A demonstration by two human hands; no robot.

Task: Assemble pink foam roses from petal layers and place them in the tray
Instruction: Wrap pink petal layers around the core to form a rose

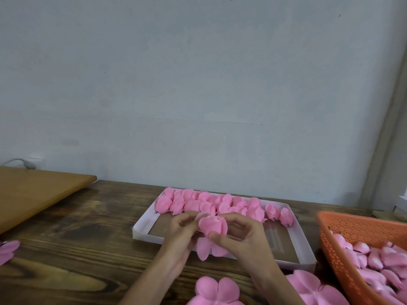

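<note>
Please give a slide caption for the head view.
The left hand and right hand hold a pink foam rose over the white tray.

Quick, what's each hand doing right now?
Left hand: fingers curled round the half-built pink foam rose.
Right hand: thumb and fingers pinching the same rose.

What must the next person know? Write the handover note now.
Left hand and right hand both grip one half-built pink foam rose above the white cardboard tray; its outer petals hang loose.
Done: finished pink roses fill the tray's far side.
Left: wrap this one, set it in the tray's bare near part; pink buds wait in the orange plastic basket, flat pink petal layers on the dark wooden table.
</note>
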